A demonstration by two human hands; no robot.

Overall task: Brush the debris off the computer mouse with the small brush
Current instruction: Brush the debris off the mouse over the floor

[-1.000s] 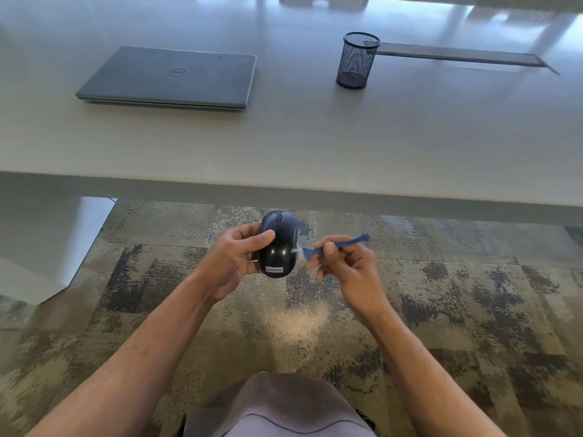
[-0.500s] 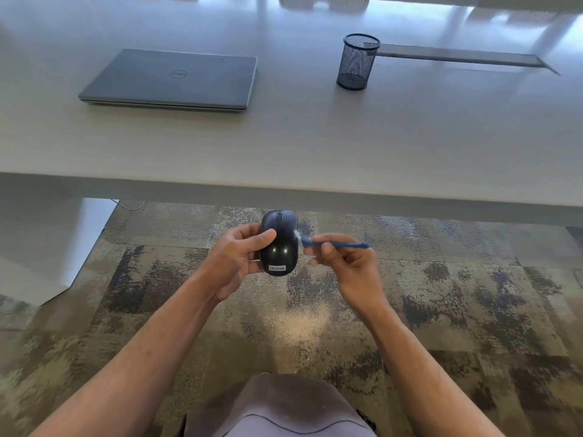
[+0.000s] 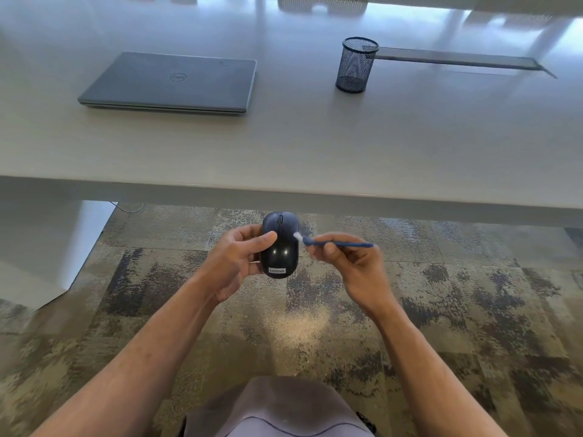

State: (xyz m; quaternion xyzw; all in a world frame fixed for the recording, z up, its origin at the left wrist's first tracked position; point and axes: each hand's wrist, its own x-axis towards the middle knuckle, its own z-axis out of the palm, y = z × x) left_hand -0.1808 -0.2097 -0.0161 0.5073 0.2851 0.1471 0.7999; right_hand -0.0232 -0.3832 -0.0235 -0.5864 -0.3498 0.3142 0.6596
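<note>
1. The left hand [image 3: 235, 258] is gripping the black computer mouse [image 3: 280, 245] in mid-air, below the near edge of the desk [image 3: 315, 146] and above the patterned carpet [image 3: 441, 310]. Its thumb is lying across the mouse's top and the other fingers are wrapping underneath.
2. The right hand [image 3: 353, 263] is pinching the small brush [image 3: 334, 243] by its blue handle, with the fingers [image 3: 329, 247] curled round the stem.
3. The mouse is lying just to the left of the right hand's fingers. Its long axis is running away from the person, with the scroll wheel at the far end and the label at the near end.
4. The brush is lying crosswise to that axis, handle pointing right. Its white bristles are touching, or very nearly touching, the mouse's right flank toward the far end; blur makes contact hard to confirm.
5. Judging by this, the brushing is under way. The coming stroke looks like a short sweep along the right side seam, so the right hand is the working one and the left only needs to be steadying and turning the mouse.
6. No debris is showing clearly on the glossy shell.
7. On the desk, well beyond both hands, a closed laptop [image 3: 170, 82] and a mesh pen cup [image 3: 356, 64] are sitting apart from each other.
</note>
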